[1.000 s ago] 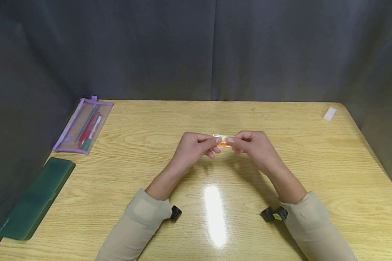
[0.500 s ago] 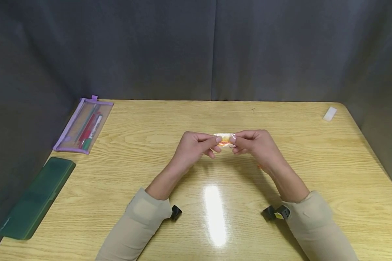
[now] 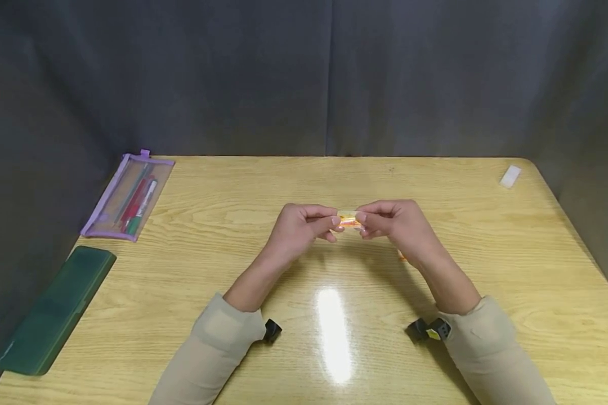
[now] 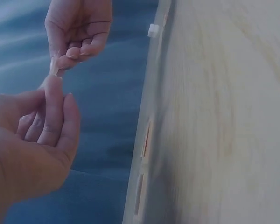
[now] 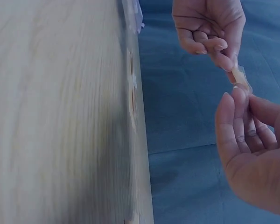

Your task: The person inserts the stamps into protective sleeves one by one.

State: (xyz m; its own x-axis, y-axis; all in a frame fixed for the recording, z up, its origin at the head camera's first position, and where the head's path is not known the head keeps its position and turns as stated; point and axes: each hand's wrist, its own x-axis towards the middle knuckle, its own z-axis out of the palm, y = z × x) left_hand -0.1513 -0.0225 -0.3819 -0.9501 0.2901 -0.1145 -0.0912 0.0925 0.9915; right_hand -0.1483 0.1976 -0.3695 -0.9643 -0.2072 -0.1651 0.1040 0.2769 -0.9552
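In the head view, a small shiny wrapper (image 3: 350, 220) with yellow and orange colouring is stretched between both hands above the table. My left hand (image 3: 306, 226) pinches its left end between thumb and fingers. The right hand (image 3: 395, 222) pinches the other end the same way. Seen from the left wrist, the wrapper (image 4: 53, 66) looks thin and pale, and from the right wrist the wrapper (image 5: 241, 77) appears partly see-through. Whether anything is inside it, I cannot tell. A small orange piece (image 3: 402, 256) shows beside the right wrist, mostly hidden by it.
At the table's left edge lie a purple-trimmed mesh pouch (image 3: 129, 197) with pens inside and a dark green case (image 3: 58, 309). A small white block (image 3: 510, 176) sits near the back right corner. Dark curtains (image 3: 304, 79) hang behind the wooden table (image 3: 233, 185).
The right hand has shifted slightly up and outward, and the wrapper has tilted between the fingers. An orange piece has come into view by the right wrist.
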